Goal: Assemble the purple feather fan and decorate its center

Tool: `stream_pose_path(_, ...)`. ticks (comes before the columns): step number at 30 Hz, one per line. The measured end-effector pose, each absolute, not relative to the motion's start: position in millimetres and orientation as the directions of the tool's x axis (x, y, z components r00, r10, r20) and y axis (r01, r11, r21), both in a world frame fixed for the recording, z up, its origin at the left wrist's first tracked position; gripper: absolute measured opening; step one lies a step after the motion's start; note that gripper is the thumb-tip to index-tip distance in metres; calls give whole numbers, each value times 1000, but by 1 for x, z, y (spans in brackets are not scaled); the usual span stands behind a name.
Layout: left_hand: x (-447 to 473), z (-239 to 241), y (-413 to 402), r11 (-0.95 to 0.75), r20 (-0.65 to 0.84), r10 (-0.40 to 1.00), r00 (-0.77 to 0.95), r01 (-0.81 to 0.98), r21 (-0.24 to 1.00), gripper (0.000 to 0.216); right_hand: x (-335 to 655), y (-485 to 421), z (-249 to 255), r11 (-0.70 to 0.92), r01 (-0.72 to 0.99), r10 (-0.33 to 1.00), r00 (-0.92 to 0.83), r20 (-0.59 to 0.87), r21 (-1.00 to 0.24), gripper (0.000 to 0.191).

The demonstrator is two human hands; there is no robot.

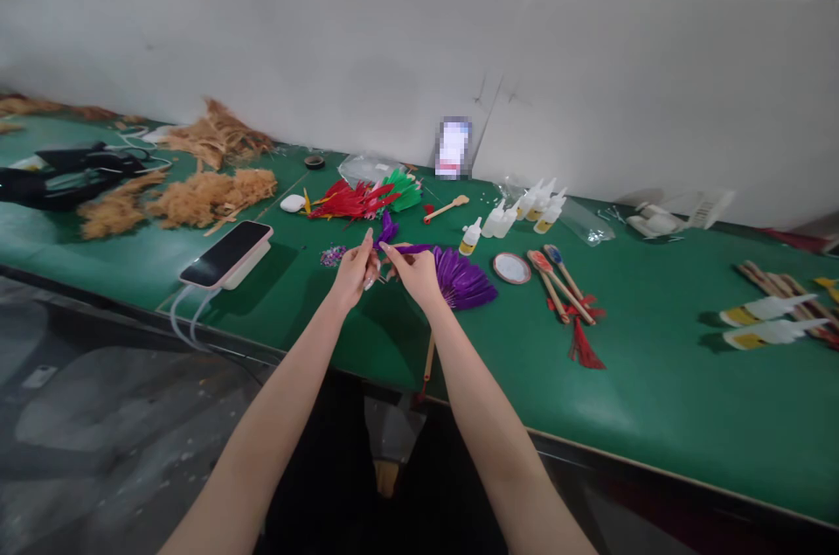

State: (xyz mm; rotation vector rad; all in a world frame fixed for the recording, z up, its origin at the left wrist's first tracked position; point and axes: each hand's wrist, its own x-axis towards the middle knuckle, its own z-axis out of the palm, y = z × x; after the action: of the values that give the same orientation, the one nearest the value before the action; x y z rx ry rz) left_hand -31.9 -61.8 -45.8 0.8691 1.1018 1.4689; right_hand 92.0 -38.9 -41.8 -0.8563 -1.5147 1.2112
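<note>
Close together above the green table, my left hand point(356, 272) and my right hand point(414, 270) are both closed on a purple feather point(388, 228), whose tip sticks up between them. Just right of my right hand lies a fan of purple feathers point(467, 279), partly hidden by that hand. A wooden stick point(429, 358) with a red cord comes out below my right forearm, over the table's front edge. Beside my left hand is a small heap of colourful bits point(333, 255). Red feathers point(350, 200) and green feathers point(401, 190) lie behind my hands.
Several glue bottles point(470, 237) stand behind a small round dish point(512, 267). Wooden sticks with a red tassel point(586, 347) lie to the right, two more bottles point(773, 332) farther on. A phone point(226, 254) and brown fibre point(213, 197) are at left. A low wall point(294, 57) backs the table.
</note>
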Motion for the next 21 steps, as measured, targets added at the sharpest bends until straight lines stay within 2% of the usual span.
stream_pose_path(14, -24, -32, -67, -89, 64, 995, -75, -401, 912, 40, 96, -40, -33, 287, -11, 939, -196, 283, -958, 38)
stream_pose_path(17, -18, -18, -67, -133, 123, 991, -52, -397, 908, 38, 102, -40, -16, 307, -31, 937, -163, 308, -951, 37)
stream_pose_path(21, -8, 20, -69, -250, 265, 964, 7, -308, 918, 36, 120, -43, 30, 376, -38, 916, -134, 378, -926, 41)
